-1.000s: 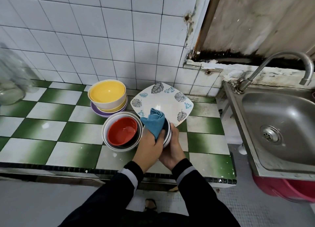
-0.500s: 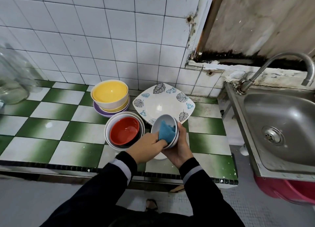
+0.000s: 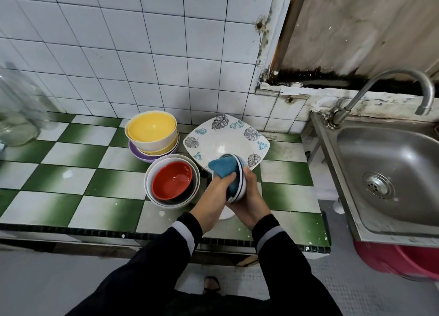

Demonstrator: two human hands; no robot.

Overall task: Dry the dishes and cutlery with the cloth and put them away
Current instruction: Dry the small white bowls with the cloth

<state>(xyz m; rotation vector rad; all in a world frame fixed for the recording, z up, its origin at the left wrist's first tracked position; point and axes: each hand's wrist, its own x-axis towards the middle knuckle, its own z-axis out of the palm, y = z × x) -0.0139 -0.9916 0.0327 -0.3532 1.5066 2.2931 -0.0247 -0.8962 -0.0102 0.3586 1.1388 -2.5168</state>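
Note:
My right hand grips a small white bowl with a dark rim stripe, tilted on its side above the counter. My left hand presses a blue cloth into the bowl's inside. Behind them lies a square white plate with leaf prints. To the left sits a red bowl nested in white bowls. Further back a yellow bowl rests on a stack ending in a purple dish. A small white round piece peeks out under my hands.
The counter has green and white checked tiles with a dark front edge. A steel sink with a curved tap is at the right. A glass jar stands at the far left. A red basin sits under the sink.
The bowl has turned in my right hand, from facing up to tilted on its side. The cloth has shifted from the outside to inside the bowl and now bulges over the rim.

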